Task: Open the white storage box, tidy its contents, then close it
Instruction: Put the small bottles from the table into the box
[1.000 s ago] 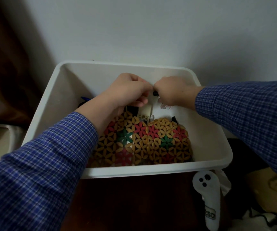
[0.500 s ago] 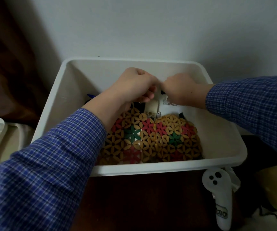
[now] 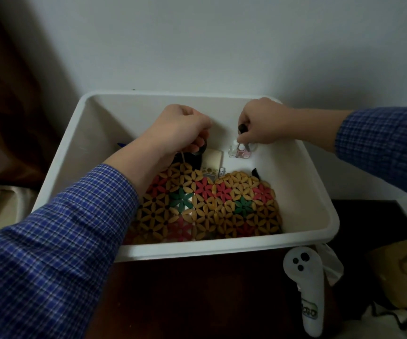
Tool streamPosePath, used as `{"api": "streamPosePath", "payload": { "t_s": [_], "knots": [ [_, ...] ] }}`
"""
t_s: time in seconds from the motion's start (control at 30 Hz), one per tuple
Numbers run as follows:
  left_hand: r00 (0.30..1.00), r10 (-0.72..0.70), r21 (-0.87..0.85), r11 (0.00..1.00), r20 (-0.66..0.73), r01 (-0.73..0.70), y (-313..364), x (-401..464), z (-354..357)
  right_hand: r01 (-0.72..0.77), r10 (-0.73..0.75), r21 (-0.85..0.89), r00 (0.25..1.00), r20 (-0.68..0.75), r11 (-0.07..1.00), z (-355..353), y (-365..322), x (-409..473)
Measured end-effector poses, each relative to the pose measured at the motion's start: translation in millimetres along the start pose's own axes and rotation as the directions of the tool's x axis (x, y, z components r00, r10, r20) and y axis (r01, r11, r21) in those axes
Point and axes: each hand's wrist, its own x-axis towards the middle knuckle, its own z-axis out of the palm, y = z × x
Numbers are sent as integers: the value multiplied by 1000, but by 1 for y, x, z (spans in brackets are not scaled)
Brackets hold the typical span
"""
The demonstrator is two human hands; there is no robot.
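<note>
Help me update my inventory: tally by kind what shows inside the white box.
Small glass bottles: 2
Cream packet: 1
Dark roll in the left hand: 1
Beaded flower mat, possibly two overlapping: 1
Blue item, mostly hidden: 1
Black item, mostly hidden: 1
Total: 7

One white storage box (image 3: 320,211) stands open. Inside it lie one mat of wooden flower beads (image 3: 212,209), one small cream-coloured packet (image 3: 212,165), and what look like two small clear bottles (image 3: 240,152), though they are partly hidden. Two hands reach in, one left hand (image 3: 180,133) and one right hand (image 3: 263,126). One white controller (image 3: 305,289) lies outside the box.
</note>
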Motion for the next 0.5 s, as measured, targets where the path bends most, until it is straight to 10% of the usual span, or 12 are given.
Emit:
{"api": "streamPosePath", "payload": {
  "t_s": [0.5],
  "knots": [
    [997, -13, -51, 999, 80, 17, 1, 0, 1, -342, 344, -57, 892, 293, 938, 31, -18, 33]
  ]
}}
